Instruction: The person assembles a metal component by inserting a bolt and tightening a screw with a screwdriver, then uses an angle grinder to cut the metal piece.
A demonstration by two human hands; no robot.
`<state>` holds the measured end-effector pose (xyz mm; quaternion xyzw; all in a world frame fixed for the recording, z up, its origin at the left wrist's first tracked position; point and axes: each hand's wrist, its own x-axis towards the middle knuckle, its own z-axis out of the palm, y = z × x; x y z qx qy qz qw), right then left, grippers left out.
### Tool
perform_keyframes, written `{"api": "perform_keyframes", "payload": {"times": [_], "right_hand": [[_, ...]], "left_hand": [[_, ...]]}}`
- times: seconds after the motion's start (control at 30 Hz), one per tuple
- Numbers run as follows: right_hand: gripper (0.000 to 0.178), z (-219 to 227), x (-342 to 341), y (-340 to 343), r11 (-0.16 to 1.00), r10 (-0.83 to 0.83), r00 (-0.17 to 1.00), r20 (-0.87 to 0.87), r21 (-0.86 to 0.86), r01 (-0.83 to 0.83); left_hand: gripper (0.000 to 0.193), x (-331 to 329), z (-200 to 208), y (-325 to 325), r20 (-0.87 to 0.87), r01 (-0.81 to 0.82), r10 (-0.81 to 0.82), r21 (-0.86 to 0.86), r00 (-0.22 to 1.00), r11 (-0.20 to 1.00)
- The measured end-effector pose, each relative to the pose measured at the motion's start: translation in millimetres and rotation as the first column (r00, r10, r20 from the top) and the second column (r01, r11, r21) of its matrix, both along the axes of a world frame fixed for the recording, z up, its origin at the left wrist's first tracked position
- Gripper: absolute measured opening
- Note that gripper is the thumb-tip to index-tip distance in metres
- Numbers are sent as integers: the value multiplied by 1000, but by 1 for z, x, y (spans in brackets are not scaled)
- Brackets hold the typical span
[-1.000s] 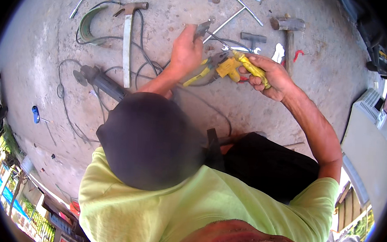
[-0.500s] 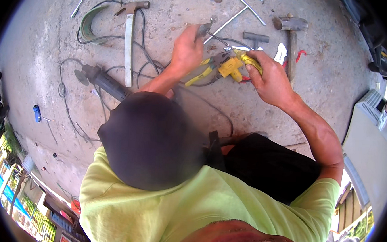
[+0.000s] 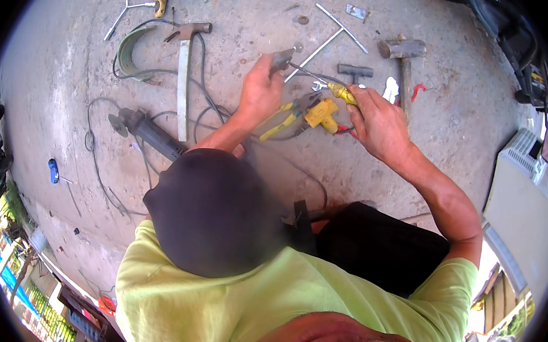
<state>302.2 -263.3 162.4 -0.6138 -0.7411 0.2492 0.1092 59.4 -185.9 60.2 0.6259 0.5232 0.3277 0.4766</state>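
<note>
My left hand (image 3: 261, 90) is closed around a small, flat, dark grey metal piece (image 3: 282, 59). In my right hand (image 3: 380, 122) is a screwdriver (image 3: 340, 91) with a yellow handle, its shaft pointing left, its tip at the metal piece. On the concrete below, between my hands, lie pliers (image 3: 278, 122) with yellow handles and a yellow block-shaped tool (image 3: 321, 114). A small open-ended wrench (image 3: 319, 85) lies just beneath the screwdriver. A dark rounded shape (image 3: 215, 214) hides part of my left forearm.
Left lie a claw hammer (image 3: 184, 78), an angle grinder (image 3: 154, 133) with looping cable, a curved green metal strip (image 3: 126, 54) and a Y-shaped wrench (image 3: 126, 5). Beyond my hands are a T-handle wrench (image 3: 329, 44), a black T-shaped tool (image 3: 355, 70) and a mallet (image 3: 407, 50). A pale cabinet (image 3: 518, 186) stands right.
The view has shifted slightly, so the floor and tools sit lower in the picture. Both hands keep their holds on the metal piece and the screwdriver, with little movement between them.
</note>
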Motion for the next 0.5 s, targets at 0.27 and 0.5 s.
{"api": "perform_keyframes", "payload": {"times": [0.27,0.5], "right_hand": [[37,-3,10,15,283,-867,434,-244,-959,27],[44,0,2,10,871,-283,923,-262,-473,133]], "left_hand": [[36,0,-1,-3,-72,31,-25,85,997,996],[35,2,-2,3,-80,40,-39,8,996,999]]}}
